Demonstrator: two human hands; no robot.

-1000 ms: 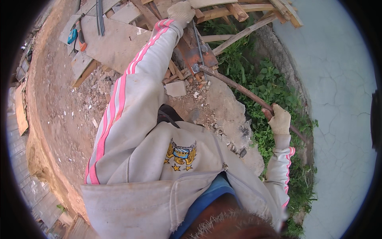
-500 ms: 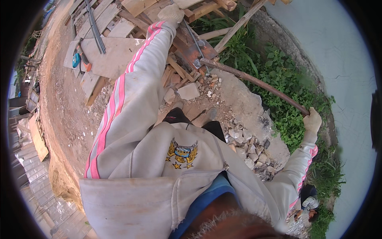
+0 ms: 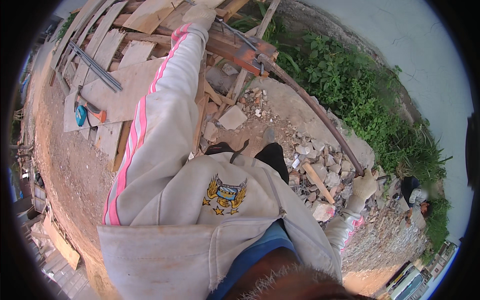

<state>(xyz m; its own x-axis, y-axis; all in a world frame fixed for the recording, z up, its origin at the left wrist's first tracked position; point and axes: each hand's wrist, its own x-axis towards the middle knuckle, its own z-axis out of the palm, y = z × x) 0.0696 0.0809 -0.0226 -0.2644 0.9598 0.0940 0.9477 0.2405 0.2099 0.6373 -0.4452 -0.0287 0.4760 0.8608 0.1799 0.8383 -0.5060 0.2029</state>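
While the person's gloved right hand [image 3: 365, 184] is clamped around the near end of a long rusty pipe [image 3: 316, 102], the left hand [image 3: 200, 16], well apart from it, lies over a thin metal rod [image 3: 236, 31]; whether its fingers close on the rod cannot be told. The pipe's far end meets the rod beside a rust-red block [image 3: 246, 57]. Leftward, a hammer [image 3: 91, 107] and blue tape measure [image 3: 81, 116] lie on boards [image 3: 135, 82].

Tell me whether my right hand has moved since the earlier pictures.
Yes, the right hand has swung from over the green plants to over the rubble.
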